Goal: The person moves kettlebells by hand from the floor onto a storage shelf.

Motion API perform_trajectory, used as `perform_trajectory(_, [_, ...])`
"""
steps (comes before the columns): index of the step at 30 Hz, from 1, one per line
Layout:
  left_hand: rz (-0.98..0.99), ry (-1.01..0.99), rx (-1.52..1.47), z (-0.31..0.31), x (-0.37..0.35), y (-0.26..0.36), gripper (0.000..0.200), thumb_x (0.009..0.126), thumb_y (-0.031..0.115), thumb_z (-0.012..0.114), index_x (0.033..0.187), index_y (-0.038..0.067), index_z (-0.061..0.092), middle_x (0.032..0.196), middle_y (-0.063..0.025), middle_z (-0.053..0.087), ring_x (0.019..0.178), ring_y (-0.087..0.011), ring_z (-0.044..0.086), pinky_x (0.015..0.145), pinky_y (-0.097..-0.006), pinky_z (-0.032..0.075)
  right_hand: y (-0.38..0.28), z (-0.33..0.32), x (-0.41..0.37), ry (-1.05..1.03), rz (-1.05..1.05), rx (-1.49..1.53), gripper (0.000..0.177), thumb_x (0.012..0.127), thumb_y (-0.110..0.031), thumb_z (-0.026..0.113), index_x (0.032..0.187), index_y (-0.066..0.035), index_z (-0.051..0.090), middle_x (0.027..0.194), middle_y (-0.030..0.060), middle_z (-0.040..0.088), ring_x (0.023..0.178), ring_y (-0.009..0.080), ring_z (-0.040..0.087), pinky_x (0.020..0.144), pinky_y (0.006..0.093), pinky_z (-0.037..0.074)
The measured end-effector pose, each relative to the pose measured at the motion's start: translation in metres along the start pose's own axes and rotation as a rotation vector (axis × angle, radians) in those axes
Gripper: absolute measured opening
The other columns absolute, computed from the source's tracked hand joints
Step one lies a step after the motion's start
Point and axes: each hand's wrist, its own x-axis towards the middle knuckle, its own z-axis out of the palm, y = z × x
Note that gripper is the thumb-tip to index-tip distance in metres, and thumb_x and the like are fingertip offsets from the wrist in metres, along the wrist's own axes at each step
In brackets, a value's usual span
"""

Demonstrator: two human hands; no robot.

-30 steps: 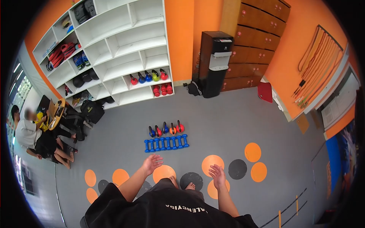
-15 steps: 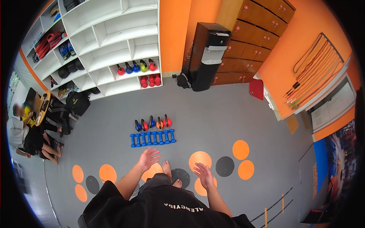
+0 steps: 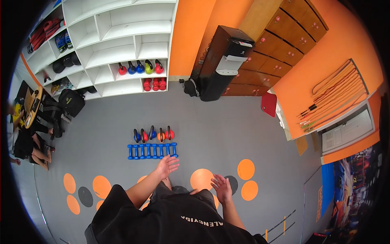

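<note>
Bare fingers, spread and slack: your left hand (image 3: 167,166) grips nothing. It hangs palm down just on the near side of the row of small blue dumbbells (image 3: 152,150), close to the row's right end but not touching it. Your right hand (image 3: 222,188) is just as loose and empty, over an orange floor circle (image 3: 202,179) and well apart from the weights.

So no weight is lifted. The dumbbells lie side by side in 1 tidy line on the grey rubber floor (image 3: 227,134). Just beyond them stand 5 small kettlebells (image 3: 153,134), red, blue and orange, also in a line. Far off, the white shelving unit (image 3: 122,53) holds 4 more coloured kettlebells (image 3: 140,67) in 1 compartment and 3 red weights (image 3: 154,84) in the one below.

Your black T-shirt (image 3: 174,219) hides your feet. The dumbbells sit too tightly packed to count surely. Gear on the upper left shelves is too small to name, and the seated person (image 3: 24,138) at far left is cut off by the lens edge.
</note>
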Motion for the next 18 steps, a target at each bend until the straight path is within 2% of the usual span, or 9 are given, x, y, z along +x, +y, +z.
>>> perform_trajectory(5, [0.076,-0.015,-0.042,0.022,0.022,0.011,0.056,0.1,0.044,0.043,0.137,0.003,0.047,0.135,-0.0132,0.058,0.116,-0.0298,0.059,0.101,-0.0419,0.046,-0.029,-0.02,0.045,-0.067,0.033,-0.017,0.06,0.101,-0.053,0.04,0.134,-0.004,0.048,0.143,0.0172,0.049,0.125,0.0331,0.051,0.108,0.0484,0.038])
perform_trajectory(11, [0.093,0.227,-0.145,0.038,0.04,-0.014,0.053,0.1,0.043,0.042,0.134,0.003,0.049,0.135,-0.0154,0.057,0.119,-0.0333,0.056,0.103,-0.0444,0.044,-0.078,-0.055,0.114,-0.153,0.09,-0.036,0.06,0.102,-0.052,0.037,0.134,-0.003,0.047,0.142,0.0174,0.05,0.125,0.0331,0.051,0.108,0.0483,0.038])
perform_trajectory(14, [0.109,0.306,-0.198,0.065,0.044,-0.032,0.052,0.1,0.044,0.042,0.133,0.003,0.049,0.134,-0.015,0.057,0.118,-0.0338,0.057,0.102,-0.0448,0.044,-0.095,-0.09,0.148,-0.189,0.157,-0.039,0.06,0.102,-0.052,0.037,0.135,-0.003,0.047,0.142,0.0177,0.05,0.125,0.0334,0.051,0.107,0.0485,0.038])
perform_trajectory(18, [0.154,0.311,-0.195,0.116,0.041,-0.042,0.051,0.1,0.044,0.042,0.131,0.003,0.05,0.134,-0.0147,0.058,0.118,-0.0323,0.057,0.102,-0.0444,0.044,-0.128,-0.125,0.204,-0.227,0.25,-0.077,0.059,0.102,-0.052,0.037,0.134,-0.003,0.047,0.142,0.0171,0.051,0.125,0.0335,0.051,0.107,0.0489,0.038])
